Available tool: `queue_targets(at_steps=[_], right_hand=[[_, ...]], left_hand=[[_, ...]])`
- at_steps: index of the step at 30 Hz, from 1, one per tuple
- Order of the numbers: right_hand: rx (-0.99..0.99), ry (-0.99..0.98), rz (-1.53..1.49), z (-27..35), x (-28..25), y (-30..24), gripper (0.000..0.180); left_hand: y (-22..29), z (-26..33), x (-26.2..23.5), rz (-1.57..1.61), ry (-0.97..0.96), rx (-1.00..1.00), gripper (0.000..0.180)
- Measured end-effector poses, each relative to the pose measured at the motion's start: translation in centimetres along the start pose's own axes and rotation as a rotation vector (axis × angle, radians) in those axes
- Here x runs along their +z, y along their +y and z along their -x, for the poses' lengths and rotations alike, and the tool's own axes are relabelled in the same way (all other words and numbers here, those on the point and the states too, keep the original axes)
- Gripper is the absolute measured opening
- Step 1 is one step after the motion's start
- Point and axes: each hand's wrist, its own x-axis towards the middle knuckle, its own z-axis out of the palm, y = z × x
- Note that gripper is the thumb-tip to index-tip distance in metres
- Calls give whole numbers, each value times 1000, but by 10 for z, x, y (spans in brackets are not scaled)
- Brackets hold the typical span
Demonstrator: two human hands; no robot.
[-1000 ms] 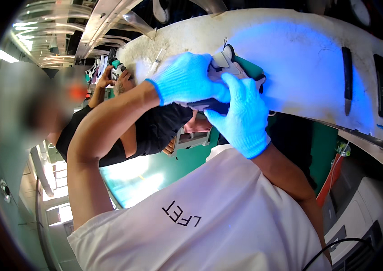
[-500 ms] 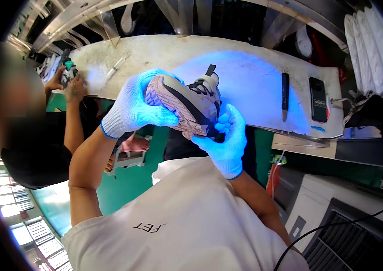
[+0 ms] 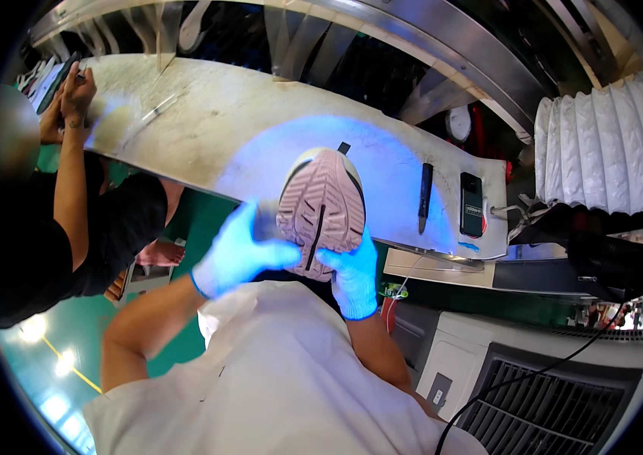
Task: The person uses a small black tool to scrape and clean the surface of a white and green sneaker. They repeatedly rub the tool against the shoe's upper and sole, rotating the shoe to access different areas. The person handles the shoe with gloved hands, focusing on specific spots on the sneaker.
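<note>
A: Step? Where was the shoe (image 3: 321, 208)?
B: Sole-up over the near bench edge (image 3: 185, 163), under blue light. Left hand (image 3: 236, 256) and right hand (image 3: 352, 271) both grasped it; looked like sole inspection. Next probably needed a careful turn.

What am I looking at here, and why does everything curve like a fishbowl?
No machine here: a person wears a wide-angle camera on the head, looking down at their own hands, and that lens bends straight edges. The white shirt at the bottom is the wearer's own. Both hands wear pale gloves that look blue under the lamp. The left hand and the right hand grip a shoe turned sole-up, showing its pinkish tread. Beyond it is a scuffed white workbench, lit blue in the middle. On it lie a dark pen-like tool and a small black handheld device. At the far left, another person's hands work at the same bench. A ribbed white duct hangs at the right.
</note>
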Motion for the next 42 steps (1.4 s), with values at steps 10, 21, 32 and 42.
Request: queue_targets(at_steps=[10, 21, 32, 42], right_hand=[[-408, 104, 403, 41, -16, -67, 113], [-651, -341, 911, 22, 55, -94, 75], [-718, -558, 1086, 16, 91, -72, 84], [-785, -327, 892, 30, 57, -63, 80]], left_hand=[[-47, -4, 34, -327, 61, 107, 47], [-45, -3, -6, -420, -65, 434, 68], [31, 48, -9, -286, 47, 551, 45], [26, 18, 19, -550, -369, 1031, 30]])
